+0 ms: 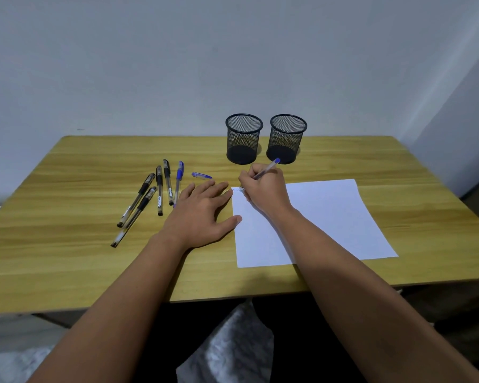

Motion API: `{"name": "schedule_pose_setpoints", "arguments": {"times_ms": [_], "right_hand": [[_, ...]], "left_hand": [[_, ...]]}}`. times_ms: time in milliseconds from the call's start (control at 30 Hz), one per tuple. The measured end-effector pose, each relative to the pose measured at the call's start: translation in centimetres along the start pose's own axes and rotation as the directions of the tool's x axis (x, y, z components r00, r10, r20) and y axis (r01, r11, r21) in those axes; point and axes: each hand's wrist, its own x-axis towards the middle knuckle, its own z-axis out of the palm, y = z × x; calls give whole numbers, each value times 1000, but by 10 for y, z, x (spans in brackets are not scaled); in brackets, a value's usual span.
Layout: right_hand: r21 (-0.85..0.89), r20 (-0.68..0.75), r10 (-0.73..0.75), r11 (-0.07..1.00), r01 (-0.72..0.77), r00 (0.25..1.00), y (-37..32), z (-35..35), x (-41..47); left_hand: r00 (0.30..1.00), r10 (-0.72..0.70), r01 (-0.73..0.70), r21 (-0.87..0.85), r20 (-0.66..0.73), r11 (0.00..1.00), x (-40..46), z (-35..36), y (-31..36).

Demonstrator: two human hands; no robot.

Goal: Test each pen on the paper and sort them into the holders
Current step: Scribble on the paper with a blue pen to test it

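Gripping a blue pen with my right hand, I have the fingers curled around its barrel, and its tip is on the far left corner of the white paper, where a few faint marks are visible. The blue back end of this pen points up toward the holders. My left hand holds nothing; it lies flat on the table with the fingers straight and spread, and the thumb and the index fingertip touch the left edge of the paper. The paper lies a little turned, its near edge close to the front edge of the table, and its big right part is free of my hands. Just beyond my right hand stand two black mesh holders side by side, the left holder and the right holder; the pen's back end appears in front of the base of the right one. A loose blue cap lies on the wood just beyond my left fingers. To the left of my left hand lie four black pens in a loose fan, and a second blue pen with cap lies beside them, close to my fingers. Bare wood remains between the pens and the table's left edge.
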Motion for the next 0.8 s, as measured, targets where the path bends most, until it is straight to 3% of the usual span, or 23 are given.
{"name": "schedule_pose_setpoints", "arguments": {"times_ms": [633,800], "right_hand": [[-119,-41,-46,992,40,998,-7,-3,-3],[-78,-27,-23,997,21,999,-9,-2,-6]], "left_hand": [[1000,-1,1,-6,2,1000,0,0,-1],[1000,4,-4,-6,3,1000,0,0,-1]]}}
